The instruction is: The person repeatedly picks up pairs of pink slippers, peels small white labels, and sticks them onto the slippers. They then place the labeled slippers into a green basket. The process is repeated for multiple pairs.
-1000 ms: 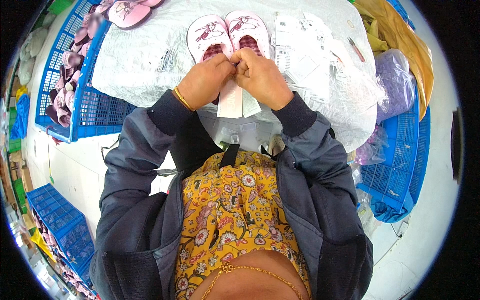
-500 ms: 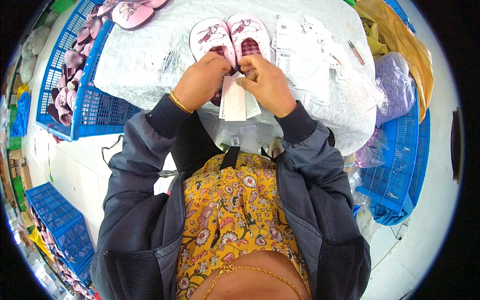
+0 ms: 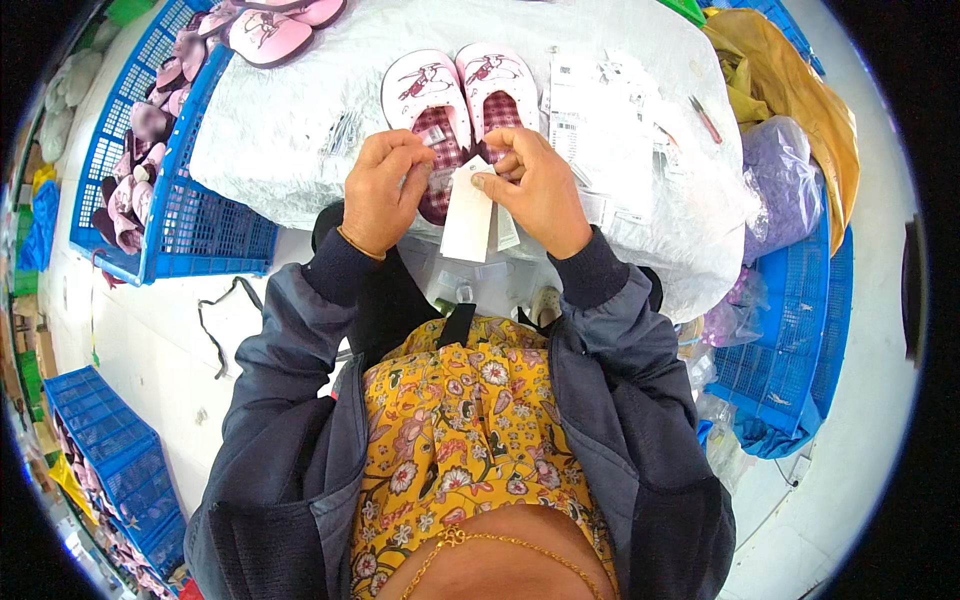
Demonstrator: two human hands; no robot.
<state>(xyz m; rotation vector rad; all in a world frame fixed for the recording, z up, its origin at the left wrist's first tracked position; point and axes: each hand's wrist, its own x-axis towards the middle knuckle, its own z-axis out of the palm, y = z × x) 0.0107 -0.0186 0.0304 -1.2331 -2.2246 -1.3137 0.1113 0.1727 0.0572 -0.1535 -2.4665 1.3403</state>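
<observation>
A pair of pink slippers with an animal drawing lies side by side on the wrapped table, toes away from me: the left slipper (image 3: 425, 85) and the right slipper (image 3: 495, 72), both lined in dark red check. My right hand (image 3: 535, 190) is closed at the heel of the right slipper, its thumb pressed on a white hang tag (image 3: 466, 218). Behind that tag shows the edge of a second printed card (image 3: 507, 230). Over the left slipper's outer side, my left hand (image 3: 385, 190) has thumb and forefinger pinched; what they hold, if anything, is too small to make out.
Printed label sheets (image 3: 595, 130) and a small red-handled tool (image 3: 706, 120) lie right of the slippers. More pink slippers (image 3: 270, 38) sit at the table's far left. Blue crates (image 3: 205, 225) stand left, others (image 3: 775, 330) right, beside a purple plastic-wrapped bundle (image 3: 780, 180).
My left hand has moved left and toward me, away from the right hand, uncovering the left slipper's lining. The hang tag has turned slightly and hangs nearer me, still at my right hand.
</observation>
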